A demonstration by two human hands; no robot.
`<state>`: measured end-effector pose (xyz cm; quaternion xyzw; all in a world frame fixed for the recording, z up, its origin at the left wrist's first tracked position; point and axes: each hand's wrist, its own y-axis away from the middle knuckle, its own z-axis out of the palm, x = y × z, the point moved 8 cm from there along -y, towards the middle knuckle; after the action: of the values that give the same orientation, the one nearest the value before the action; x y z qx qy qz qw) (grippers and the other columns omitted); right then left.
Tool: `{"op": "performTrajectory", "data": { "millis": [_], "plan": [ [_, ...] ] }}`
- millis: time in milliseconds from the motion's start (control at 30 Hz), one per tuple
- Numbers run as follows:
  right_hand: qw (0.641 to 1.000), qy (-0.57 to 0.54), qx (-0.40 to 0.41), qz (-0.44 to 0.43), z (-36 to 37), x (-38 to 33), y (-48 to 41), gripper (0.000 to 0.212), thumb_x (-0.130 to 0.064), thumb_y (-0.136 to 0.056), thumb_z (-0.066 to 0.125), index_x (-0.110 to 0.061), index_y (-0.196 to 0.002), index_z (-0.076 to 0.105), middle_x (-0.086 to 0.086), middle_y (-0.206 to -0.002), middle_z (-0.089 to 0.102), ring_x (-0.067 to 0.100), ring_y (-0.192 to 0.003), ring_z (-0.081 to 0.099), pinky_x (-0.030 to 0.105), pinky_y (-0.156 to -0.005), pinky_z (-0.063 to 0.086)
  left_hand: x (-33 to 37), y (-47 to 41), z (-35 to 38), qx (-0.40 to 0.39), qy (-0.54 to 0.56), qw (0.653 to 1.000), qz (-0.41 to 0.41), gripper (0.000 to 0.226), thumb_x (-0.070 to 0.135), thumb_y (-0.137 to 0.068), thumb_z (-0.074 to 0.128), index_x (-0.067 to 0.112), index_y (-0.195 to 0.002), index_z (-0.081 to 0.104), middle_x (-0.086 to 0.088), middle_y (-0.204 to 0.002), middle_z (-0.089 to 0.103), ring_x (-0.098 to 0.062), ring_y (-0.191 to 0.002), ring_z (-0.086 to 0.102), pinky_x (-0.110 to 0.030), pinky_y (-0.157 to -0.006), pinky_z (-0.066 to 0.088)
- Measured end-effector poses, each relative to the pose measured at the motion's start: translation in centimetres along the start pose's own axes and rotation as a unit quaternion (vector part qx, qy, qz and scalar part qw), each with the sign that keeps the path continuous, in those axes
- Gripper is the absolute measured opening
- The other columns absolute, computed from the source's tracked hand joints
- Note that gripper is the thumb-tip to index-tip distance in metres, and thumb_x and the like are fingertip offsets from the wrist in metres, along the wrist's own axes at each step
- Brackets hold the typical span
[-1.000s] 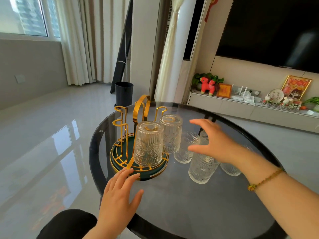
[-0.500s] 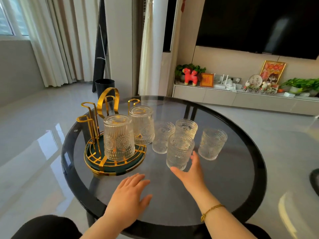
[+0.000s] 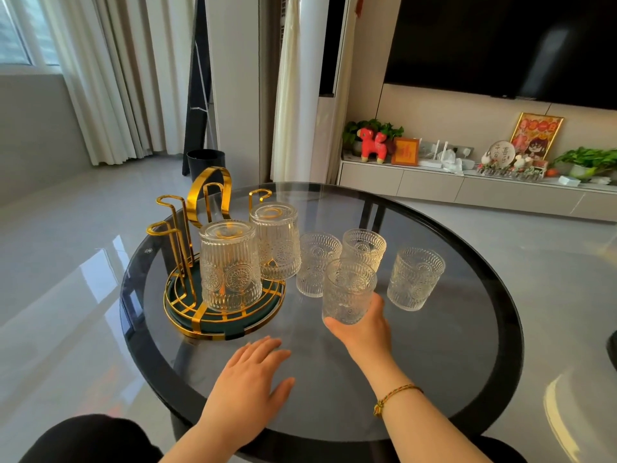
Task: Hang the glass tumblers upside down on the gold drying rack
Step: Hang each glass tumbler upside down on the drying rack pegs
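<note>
The counter (image 3: 434, 362) is a round one of dark smoked glass with a black rim, and it stands on a pale, shiny tiled floor (image 3: 60, 262) that reflects the window light. Behind it there are long cream curtains (image 3: 110, 78) at the far left, a black bin (image 3: 205, 163) on the floor, and at the far right a low cabinet (image 3: 434, 187) with a red toy animal (image 3: 374, 145), plants and framed pictures, under a big dark screen (image 3: 500, 45). On the left part of the counter sits the gold drying rack (image 3: 207, 228) with its green round base; two tumblers are already upside down on its pegs, a near one (image 3: 230, 265) and a far one (image 3: 275, 242). Just right of the rack four tumblers stand upright, close together. The right hand (image 3: 364, 332) has its grip closed around the lower part of the nearest tumbler (image 3: 349, 290), with the thumb on the left side; I cannot tell if the glass is lifted from the counter or not. The left hand (image 3: 253, 375) lies flat on the glass near the front edge, fingers spread, holding nothing. Half a second ago the right hand was only arriving at this tumbler with open fingers; now it is clamped on it. The left hand and the other glasses have kept their places.
</note>
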<state>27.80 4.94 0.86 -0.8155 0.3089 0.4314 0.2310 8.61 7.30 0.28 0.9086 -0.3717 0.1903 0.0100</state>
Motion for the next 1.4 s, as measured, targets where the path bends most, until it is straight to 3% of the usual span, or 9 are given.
{"op": "performTrajectory", "data": {
  "millis": [233,367,433,567,667,800,1000,1267,1400],
  "plan": [
    [0.99,-0.117,-0.079,-0.017,-0.9,-0.6,1.0,0.064,-0.022,-0.057,0.076,-0.027,-0.106,0.035,-0.01,-0.102,0.051,0.009,-0.092,0.051,0.015,-0.066,0.038,-0.1,1.3,-1.7,0.046,0.055,0.997,0.0,0.036,0.039,-0.09,0.045,0.034,-0.125,0.041,0.015,-0.141,0.034,-0.004,-0.134,0.021,-0.023,-0.11,0.018],
    [0.985,-0.138,-0.097,-0.029,-2.9,-2.4,1.4,0.062,-0.032,-0.048,0.066,-0.031,-0.105,0.041,-0.017,-0.095,0.053,-0.001,-0.086,0.053,0.01,-0.059,0.039,0.1,3.0,-5.8,0.174,0.053,0.983,0.037,0.031,0.009,-0.066,0.078,0.023,-0.091,0.067,0.001,-0.102,0.069,-0.02,-0.101,0.062,-0.038,-0.081,0.05],
    [0.982,-0.156,-0.104,-0.035,-3.9,-3.4,1.3,0.057,-0.032,-0.051,0.065,-0.033,-0.104,0.043,-0.017,-0.094,0.054,-0.003,-0.084,0.052,0.009,-0.055,0.039,-0.5,3.4,-8.1,0.237,0.077,0.968,0.027,0.027,0.002,-0.066,0.076,0.016,-0.087,0.069,-0.003,-0.094,0.07,-0.02,-0.092,0.064,-0.039,-0.075,0.051],
    [0.978,-0.176,-0.103,-0.051,-5.9,-5.8,0.0,0.045,-0.014,-0.07,0.07,-0.027,-0.105,0.046,-0.005,-0.101,0.057,0.01,-0.094,0.054,0.022,-0.066,0.042,-1.9,3.5,-12.9,0.333,0.115,0.936,0.012,0.024,0.02,-0.077,0.053,0.007,-0.093,0.066,-0.011,-0.097,0.067,-0.016,-0.094,0.057,-0.04,-0.076,0.048],
    [0.979,-0.158,-0.095,-0.084,-7.3,-8.2,-1.1,0.042,-0.01,-0.072,0.066,-0.023,-0.106,0.046,-0.001,-0.105,0.057,0.013,-0.095,0.055,0.022,-0.063,0.043,-3.7,3.2,-15.3,0.375,0.106,0.92,-0.026,0.032,0.014,-0.076,0.052,0.002,-0.105,0.061,-0.02,-0.11,0.063,-0.037,-0.102,0.058,-0.054,-0.082,0.046],
    [0.979,-0.148,-0.07,-0.122,-8.9,-11.9,-2.8,0.042,-0.013,-0.072,0.067,-0.021,-0.107,0.046,0.0,-0.109,0.056,0.02,-0.103,0.054,0.025,-0.073,0.044,-5.5,1.7,-17.0,0.374,0.062,0.923,-0.059,0.045,0.018,-0.079,0.046,0.002,-0.121,0.049,-0.022,-0.129,0.05,-0.043,-0.12,0.043,-0.049,-0.094,0.031],
    [0.982,-0.041,-0.032,-0.179,-9.3,-18.6,-5.6,0.062,-0.025,-0.069,0.07,-0.017,-0.122,0.04,-0.003,-0.115,0.043,0.013,-0.106,0.041,0.031,-0.086,0.035,-7.0,-0.7,-17.0,0.332,0.024,0.941,-0.066,0.057,0.045,-0.088,0.038,0.011,-0.133,0.032,-0.01,-0.145,0.03,-0.013,-0.129,0.006,-0.038,-0.106,0.01],
    [0.962,0.073,-0.053,-0.256,-4.5,-26.7,-8.2,0.071,-0.031,-0.066,0.072,-0.012,-0.126,0.037,0.007,-0.132,0.043,0.01,-0.105,0.037,0.024,-0.084,0.031,-7.3,-1.0,-17.9,0.332,-0.025,0.94,-0.069,0.044,0.013,-0.075,0.07,0.005,-0.116,0.056,-0.017,-0.119,0.061,-0.037,-0.117,0.05,-0.05,-0.091,0.036],
    [0.958,0.105,-0.088,-0.252,-1.5,-28.6,-9.3,0.073,-0.03,-0.065,0.073,-0.012,-0.126,0.036,0.009,-0.133,0.042,0.015,-0.108,0.04,0.026,-0.083,0.033,-6.9,-0.7,-18.3,0.356,-0.053,0.932,-0.05,0.039,0.02,-0.073,0.065,0.003,-0.108,0.06,-0.017,-0.109,0.067,-0.038,-0.106,0.058,-0.055,-0.074,0.048]
  ]
}}
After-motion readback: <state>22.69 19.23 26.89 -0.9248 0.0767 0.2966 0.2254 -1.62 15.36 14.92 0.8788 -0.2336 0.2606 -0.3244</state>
